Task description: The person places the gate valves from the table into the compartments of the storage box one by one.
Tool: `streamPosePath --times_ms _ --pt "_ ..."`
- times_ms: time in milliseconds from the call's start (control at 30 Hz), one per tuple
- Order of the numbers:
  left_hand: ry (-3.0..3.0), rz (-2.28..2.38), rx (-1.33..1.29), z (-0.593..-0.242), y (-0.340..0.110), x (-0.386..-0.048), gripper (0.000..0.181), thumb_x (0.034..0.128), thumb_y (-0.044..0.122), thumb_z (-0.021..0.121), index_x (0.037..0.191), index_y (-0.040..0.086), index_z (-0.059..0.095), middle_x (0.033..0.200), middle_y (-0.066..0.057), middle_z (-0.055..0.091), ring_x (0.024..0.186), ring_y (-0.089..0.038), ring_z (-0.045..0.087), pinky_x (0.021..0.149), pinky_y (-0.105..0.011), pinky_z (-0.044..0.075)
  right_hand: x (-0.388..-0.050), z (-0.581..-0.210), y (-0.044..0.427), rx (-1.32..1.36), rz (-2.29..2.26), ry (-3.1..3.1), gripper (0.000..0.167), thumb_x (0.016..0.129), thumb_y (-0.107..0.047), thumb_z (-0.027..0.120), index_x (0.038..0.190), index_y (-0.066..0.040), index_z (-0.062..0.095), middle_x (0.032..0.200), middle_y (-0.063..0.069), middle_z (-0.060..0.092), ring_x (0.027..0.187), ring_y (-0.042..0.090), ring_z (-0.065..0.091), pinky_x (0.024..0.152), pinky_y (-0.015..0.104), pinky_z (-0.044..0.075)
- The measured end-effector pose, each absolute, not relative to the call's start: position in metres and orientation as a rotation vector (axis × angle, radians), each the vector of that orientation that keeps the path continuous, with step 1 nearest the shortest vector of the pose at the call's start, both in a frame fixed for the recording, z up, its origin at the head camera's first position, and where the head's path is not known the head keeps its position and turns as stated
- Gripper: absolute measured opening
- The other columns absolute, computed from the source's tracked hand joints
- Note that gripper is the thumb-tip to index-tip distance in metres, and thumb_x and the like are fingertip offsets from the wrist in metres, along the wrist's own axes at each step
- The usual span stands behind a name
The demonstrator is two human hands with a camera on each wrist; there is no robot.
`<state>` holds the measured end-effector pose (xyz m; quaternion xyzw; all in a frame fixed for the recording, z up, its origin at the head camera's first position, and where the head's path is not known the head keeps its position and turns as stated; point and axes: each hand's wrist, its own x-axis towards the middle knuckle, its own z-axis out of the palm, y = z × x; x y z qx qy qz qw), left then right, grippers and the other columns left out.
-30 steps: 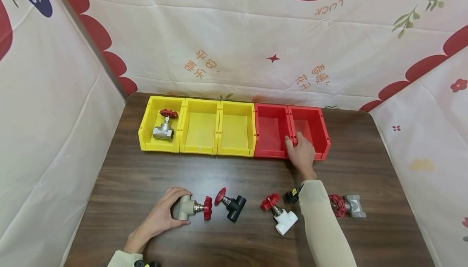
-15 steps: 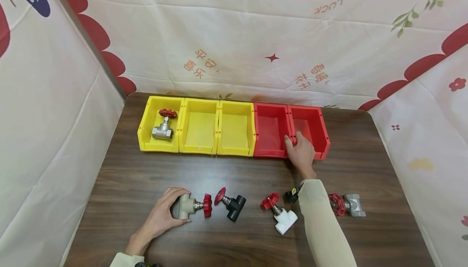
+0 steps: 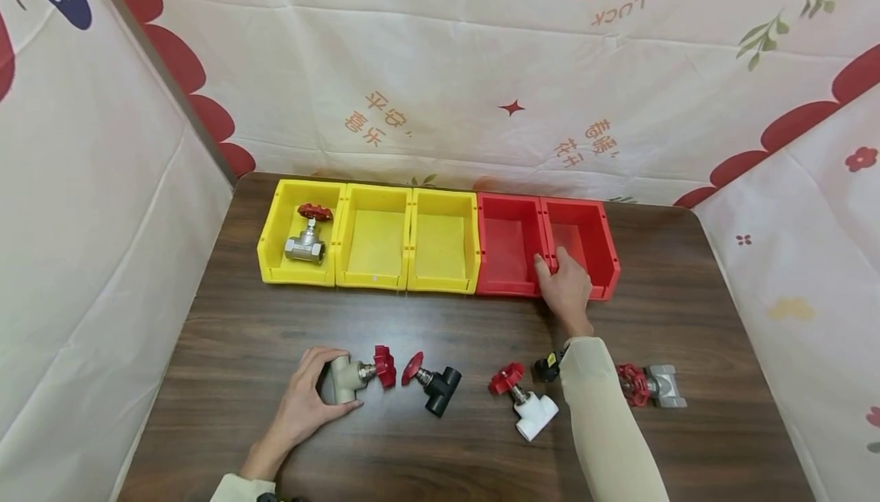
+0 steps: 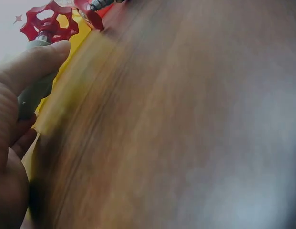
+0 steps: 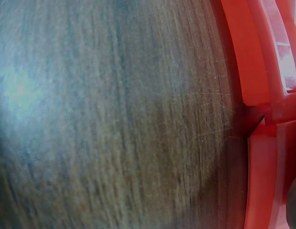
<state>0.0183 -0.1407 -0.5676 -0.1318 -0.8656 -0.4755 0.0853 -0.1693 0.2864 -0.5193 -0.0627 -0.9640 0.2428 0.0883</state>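
My left hand point(image 3: 305, 396) grips a grey-beige plastic stop valve point(image 3: 347, 377) by its tee body, thumb at the near end and fingers at the far end. Its red handwheel point(image 4: 48, 24) points right and slightly away from me; fingers hide part of the body in the left wrist view. Up at the red bins point(image 3: 509, 286), my right hand point(image 3: 567, 293) pinches the front of the wall between the two. A black valve point(image 3: 440, 389) with a red wheel lies just right of the held one. Farther right lies a white valve point(image 3: 535, 413).
A metal gate valve point(image 3: 663, 387) lies partly behind the right sleeve point(image 3: 605, 410). Several bins stand in a row at the back: yellow bins point(image 3: 374, 280) left, red ones right. The leftmost yellow bin contains a metal valve point(image 3: 307, 241) with a red wheel. Printed cloth point(image 3: 440, 66) hangs behind.
My left hand has shifted slightly left and turned the grey-beige valve, so its handwheel has swung away from me. The right hand stays at the red bins.
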Motion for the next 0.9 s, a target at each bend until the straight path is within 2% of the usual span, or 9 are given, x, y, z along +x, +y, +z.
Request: streamPosePath --times_ms 300,467,700,900 --pt "-2.453 -1.460 -0.361 -0.569 -0.131 0.012 0.076 0.0487 0.021 0.096 0.115 0.009 0.060 0.109 0.001 0.058 0.099 -0.014 0.049 0.086 -0.022 0.038 -0.170 -0.521 0.285 -0.180 0.724 -2.869 0.034 0.095 -0.043 0.049 0.088 -0.010 0.047 0.074 0.010 0.051 0.068 0.028 0.048 0.065 0.039 0.034" --pt "-2.423 -1.465 -0.290 -0.567 -0.123 0.008 0.075 0.0490 0.017 0.095 0.114 0.008 0.059 0.106 0.001 0.055 0.096 -0.014 0.048 0.084 -0.020 0.037 -0.169 -0.520 0.284 -0.180 0.722 -2.868 0.034 0.095 -0.042 0.049 0.088 -0.009 0.047 0.074 0.010 0.050 0.067 0.028 0.047 0.065 0.039 0.034" --pt "-2.333 -1.465 -0.059 -0.562 -0.106 -0.001 0.074 0.0543 0.015 0.094 0.117 0.004 0.057 0.105 -0.005 0.052 0.092 -0.013 0.044 0.076 -0.025 0.039 -0.169 -0.521 0.284 -0.186 0.718 -2.882 0.034 0.095 -0.042 0.050 0.089 -0.009 0.047 0.075 0.010 0.052 0.068 0.028 0.048 0.065 0.039 0.035" --pt "-2.203 -1.440 0.050 -0.552 -0.093 -0.015 0.073 0.0541 0.013 0.094 0.117 0.001 0.058 0.099 -0.010 0.051 0.086 -0.016 0.043 0.070 -0.029 0.038 -0.169 -0.522 0.286 -0.177 0.729 -2.857 0.033 0.094 -0.041 0.051 0.088 -0.009 0.047 0.074 0.010 0.051 0.067 0.028 0.048 0.065 0.039 0.034"
